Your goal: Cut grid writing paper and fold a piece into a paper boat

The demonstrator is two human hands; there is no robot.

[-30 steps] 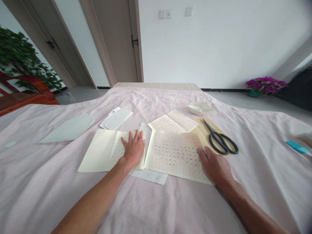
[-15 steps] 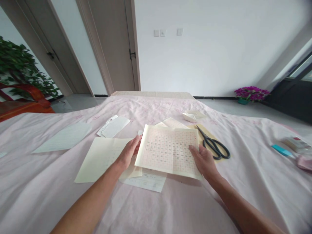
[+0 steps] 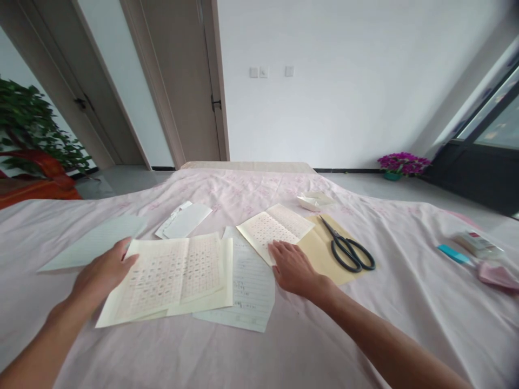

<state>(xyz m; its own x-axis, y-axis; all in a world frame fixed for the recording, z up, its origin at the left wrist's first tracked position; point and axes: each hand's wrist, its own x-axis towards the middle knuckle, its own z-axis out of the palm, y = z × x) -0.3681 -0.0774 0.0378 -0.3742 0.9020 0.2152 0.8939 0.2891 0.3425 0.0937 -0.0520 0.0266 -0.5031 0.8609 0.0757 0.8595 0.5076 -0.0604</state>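
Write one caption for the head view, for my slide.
Left hand holding a gridded sheet, right hand touching a creased sheet, with black-handled scissors lying on tan paper.

gridded sheet [image 3: 162,275]: centre to lower left, now over cream sheet [image 3: 227,275] | left hand [image 3: 106,266]: moved to its left edge | right hand [image 3: 294,268]: off it, now apparently touching folded sheet [image 3: 279,219], mid-frame

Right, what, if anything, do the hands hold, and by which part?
The left hand holds the left grid sheet by its left edge, near the far corner. The right hand touches the right grid sheet; any grip is unclear.
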